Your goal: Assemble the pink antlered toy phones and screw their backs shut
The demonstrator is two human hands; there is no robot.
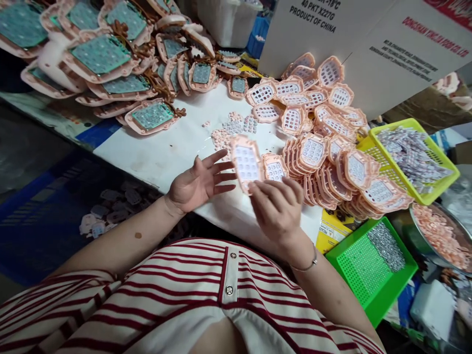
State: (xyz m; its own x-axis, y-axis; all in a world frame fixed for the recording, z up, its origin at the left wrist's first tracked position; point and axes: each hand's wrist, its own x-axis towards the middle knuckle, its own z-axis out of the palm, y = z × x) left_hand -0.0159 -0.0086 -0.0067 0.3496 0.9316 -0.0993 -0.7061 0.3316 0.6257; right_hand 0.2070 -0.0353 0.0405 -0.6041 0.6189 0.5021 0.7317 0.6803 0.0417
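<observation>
Pinching a scalloped pink plastic faceplate [246, 163] near its edge in right grip [278, 209], with left grip [193, 184] open; could slip from slight hold.

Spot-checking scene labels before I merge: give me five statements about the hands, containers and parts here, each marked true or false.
1. The right hand holds a pink panel. True.
2. The left hand is closed in a fist. False: it is open, fingers spread.
3. The green tray holds small silvery pieces. True.
4. The yellow basket is full of pink parts. False: it holds mostly white strips.
5. The printed carton stands behind part of the pile of pink panels. True.
</observation>
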